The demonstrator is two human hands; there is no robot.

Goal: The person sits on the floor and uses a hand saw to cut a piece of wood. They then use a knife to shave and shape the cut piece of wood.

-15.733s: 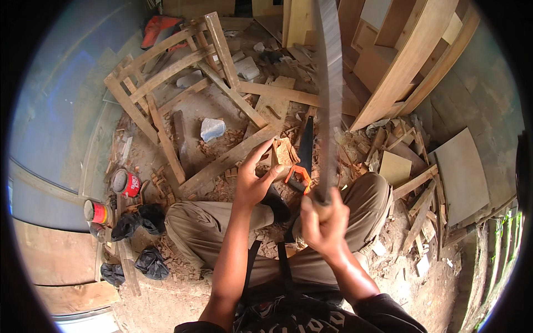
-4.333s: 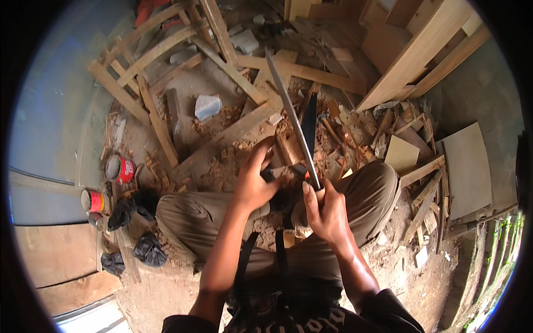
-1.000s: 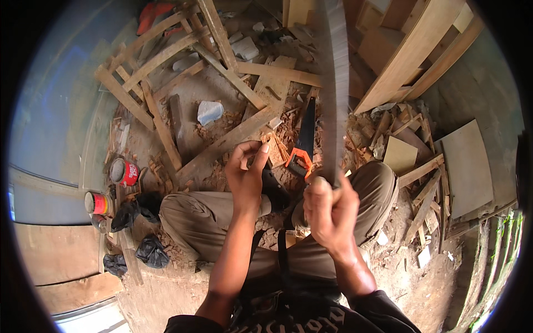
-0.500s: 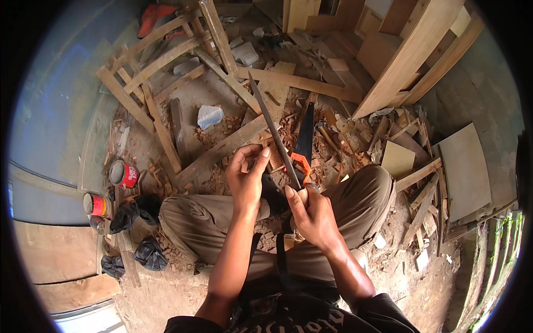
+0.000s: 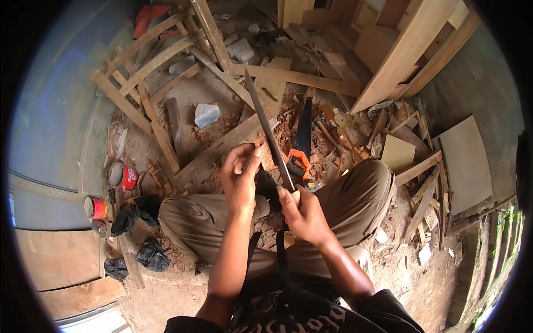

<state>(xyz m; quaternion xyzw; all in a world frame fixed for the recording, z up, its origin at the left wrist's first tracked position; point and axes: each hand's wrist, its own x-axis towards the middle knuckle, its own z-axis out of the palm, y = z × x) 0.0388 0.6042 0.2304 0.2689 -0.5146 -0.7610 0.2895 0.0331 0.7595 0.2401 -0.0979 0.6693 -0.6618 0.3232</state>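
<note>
In my right hand [image 5: 304, 215] is a long, dark, tapering metal file [image 5: 265, 127], gripped by its pale wooden handle [image 5: 297, 196]. The file slants up and away to the left, its narrow tip over the wood pieces ahead. My left hand [image 5: 240, 175] is raised just left of the file and apart from it. Its fingers are curled, with the thumb tip against the index finger; anything between them is too small to make out. Beyond my hands lies a handsaw [image 5: 303, 130] with a dark blade and an orange handle [image 5: 298, 162], on wood chips between my knees.
A wooden frame [image 5: 158, 72] leans at the far left, near a pale block [image 5: 207, 115]. A hammer [image 5: 328, 136] lies right of the saw. Two red cans [image 5: 126, 177] and black plastic bags [image 5: 152, 254] sit at left. Boards [image 5: 402, 61] and wood scraps stand at right.
Both hands have shifted slightly left, the file with the right one. More of the orange saw handle shows. The whole view has also shifted a little.
</note>
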